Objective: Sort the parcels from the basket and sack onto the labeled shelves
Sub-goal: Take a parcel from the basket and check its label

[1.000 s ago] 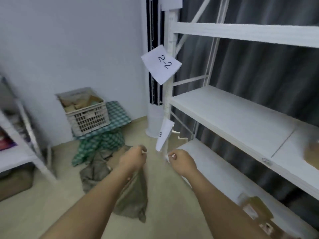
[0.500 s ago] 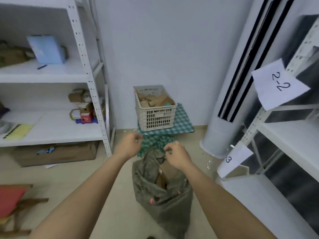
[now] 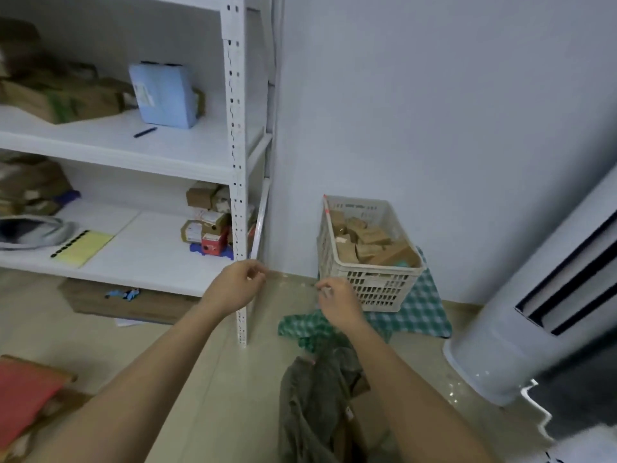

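Both my hands are raised in front of me with curled fingers. My left hand [image 3: 237, 285] is level with the white shelf rack's post [image 3: 238, 162]; my right hand [image 3: 337, 302] is in front of the white plastic basket [image 3: 370, 290]. A faint clear strip [image 3: 292, 279] seems to stretch between their pinched fingertips. The basket is full of small brown parcels [image 3: 367, 242]. An olive-green sack [image 3: 317, 412] slumps open on the floor below my right forearm, with cardboard showing inside.
The rack holds a light blue box [image 3: 163, 95], brown parcels [image 3: 60, 98] and small boxes [image 3: 207, 222]. A flat carton [image 3: 127, 302] lies under it. The basket sits on a green checked cloth [image 3: 417, 315]. A white standing air conditioner [image 3: 534, 295] fills the right.
My view has swung left, from the right-hand rack with its paper labels to the left rack and basket. My hands have stayed raised and have moved further apart.
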`<action>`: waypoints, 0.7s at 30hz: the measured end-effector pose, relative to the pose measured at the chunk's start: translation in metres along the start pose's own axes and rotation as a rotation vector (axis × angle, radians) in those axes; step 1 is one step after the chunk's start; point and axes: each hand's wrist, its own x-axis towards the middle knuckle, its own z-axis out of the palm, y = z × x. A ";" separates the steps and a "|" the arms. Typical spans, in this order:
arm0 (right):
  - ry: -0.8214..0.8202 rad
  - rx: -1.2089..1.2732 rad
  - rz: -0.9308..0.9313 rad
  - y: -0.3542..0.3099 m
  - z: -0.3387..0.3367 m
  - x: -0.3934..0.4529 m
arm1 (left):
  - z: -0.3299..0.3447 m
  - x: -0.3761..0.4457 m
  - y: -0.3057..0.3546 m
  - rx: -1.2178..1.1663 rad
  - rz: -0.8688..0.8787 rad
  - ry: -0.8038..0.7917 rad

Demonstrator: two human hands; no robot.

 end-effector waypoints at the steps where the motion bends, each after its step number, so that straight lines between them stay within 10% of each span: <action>1: -0.002 0.019 0.007 -0.006 0.005 0.020 | -0.006 0.022 -0.007 0.002 -0.003 -0.003; 21: 0.227 0.168 0.373 0.073 -0.009 0.274 | 0.089 0.388 -0.003 -0.025 0.169 -0.535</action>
